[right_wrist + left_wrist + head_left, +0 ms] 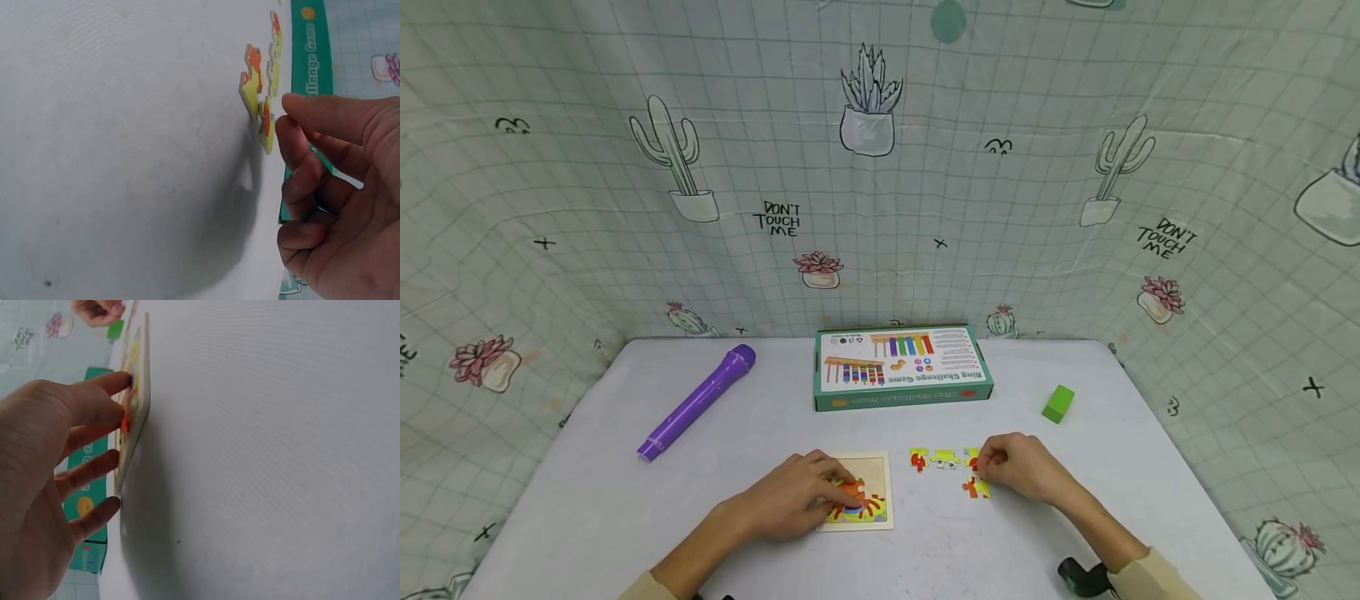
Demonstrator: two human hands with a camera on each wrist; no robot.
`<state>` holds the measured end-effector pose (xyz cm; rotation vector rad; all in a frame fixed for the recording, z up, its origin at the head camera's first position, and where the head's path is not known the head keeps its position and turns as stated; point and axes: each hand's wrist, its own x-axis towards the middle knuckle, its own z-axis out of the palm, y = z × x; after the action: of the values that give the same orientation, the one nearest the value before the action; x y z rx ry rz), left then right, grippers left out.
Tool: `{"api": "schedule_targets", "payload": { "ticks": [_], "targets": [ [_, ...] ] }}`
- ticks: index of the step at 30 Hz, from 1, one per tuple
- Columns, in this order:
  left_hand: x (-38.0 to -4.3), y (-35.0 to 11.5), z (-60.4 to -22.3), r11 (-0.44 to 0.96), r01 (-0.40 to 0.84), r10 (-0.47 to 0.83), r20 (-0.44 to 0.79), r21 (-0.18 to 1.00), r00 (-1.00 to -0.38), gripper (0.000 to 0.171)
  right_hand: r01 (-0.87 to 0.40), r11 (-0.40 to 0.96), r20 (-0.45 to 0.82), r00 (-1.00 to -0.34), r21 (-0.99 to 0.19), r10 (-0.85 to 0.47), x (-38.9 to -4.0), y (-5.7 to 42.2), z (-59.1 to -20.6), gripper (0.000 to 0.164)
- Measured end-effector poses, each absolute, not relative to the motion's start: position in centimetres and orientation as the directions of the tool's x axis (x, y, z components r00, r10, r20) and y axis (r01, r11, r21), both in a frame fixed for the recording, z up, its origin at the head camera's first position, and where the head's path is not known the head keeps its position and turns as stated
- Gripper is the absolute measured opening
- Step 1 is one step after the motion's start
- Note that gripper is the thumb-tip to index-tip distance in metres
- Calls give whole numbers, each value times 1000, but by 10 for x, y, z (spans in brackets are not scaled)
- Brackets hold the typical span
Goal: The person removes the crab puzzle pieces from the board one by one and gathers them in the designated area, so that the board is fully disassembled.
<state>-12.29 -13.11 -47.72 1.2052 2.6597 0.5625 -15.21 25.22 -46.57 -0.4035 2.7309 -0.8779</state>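
My left hand [793,497] rests on a small square wooden puzzle board [889,492], fingertips on its face and the thumb over the printed picture. The picture shows red-orange shapes on yellow; the hand hides part of it. To the right, my right hand [1021,468] is beside several loose jigsaw pieces, its thumb and index finger close together and the other fingers curled. Nothing shows between those fingertips in the right wrist view. Nearest to them is a red and yellow corner piece [267,127], with an orange and yellow piece [250,84] adjoining it.
Two more jigsaw pieces, a red and yellow one [918,459] and a yellow one [945,458], lie left of the right hand. Behind stands a green Ring Challenge Game box [902,367]. A purple microphone-shaped tube [696,404] lies left, a green block [1058,404] right.
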Motion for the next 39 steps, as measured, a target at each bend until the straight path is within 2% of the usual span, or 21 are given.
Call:
{"api": "schedule_targets", "payload": {
  "ticks": [5, 14, 24, 39],
  "targets": [
    [-122, -133, -476, 611, 667, 735, 7, 426, -678, 31, -195, 733, -136, -921, -652, -365, -153, 243, -468, 5],
    [-123, -135, -476, 618, 654, 734, -20, 437, -679, 28, -206, 639, -152, -876, -741, -458, -152, 197, -477, 3],
    [-119, -139, -480, 642, 678, 727, -5, 357, -686, 32, -287, 582, -116, -822, -761, -557, -150, 143, -481, 8],
    [-117, -148, -479, 632, 689, 726, 39, 355, -686, 36, -337, 610, -124, -800, -717, -587, -149, 108, -477, 19]
  ]
}}
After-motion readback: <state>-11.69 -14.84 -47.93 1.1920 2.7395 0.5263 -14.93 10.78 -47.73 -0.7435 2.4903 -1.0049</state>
